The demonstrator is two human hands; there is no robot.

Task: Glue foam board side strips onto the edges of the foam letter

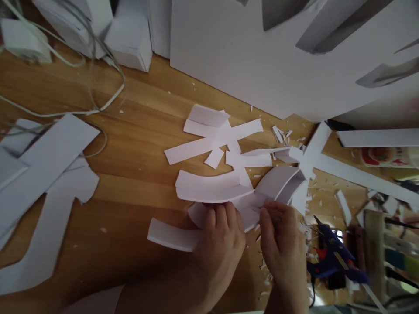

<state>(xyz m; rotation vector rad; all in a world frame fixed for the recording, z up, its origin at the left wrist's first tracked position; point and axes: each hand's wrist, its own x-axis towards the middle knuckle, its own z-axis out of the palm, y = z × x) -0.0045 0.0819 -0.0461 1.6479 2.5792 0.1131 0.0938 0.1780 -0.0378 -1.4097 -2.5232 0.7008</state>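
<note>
On the wooden table, my left hand is closed, its fingers curled over a curved white foam-board or card cutout. A curved strip of the same material sticks out to the left from under that hand. My right hand is pinched at the right part of the cutout; what sits between the thumb and fingers is hidden. Just beyond my left hand stands a curved, upright-edged strip. Farther off lies a white cutout of crossing strips, and another crossed piece is to the right.
A blue glue gun lies at the right near a wooden holder and scattered white scraps. More flat white pieces are stacked at left. Cables and white boxes occupy the back left; a large white board stands behind.
</note>
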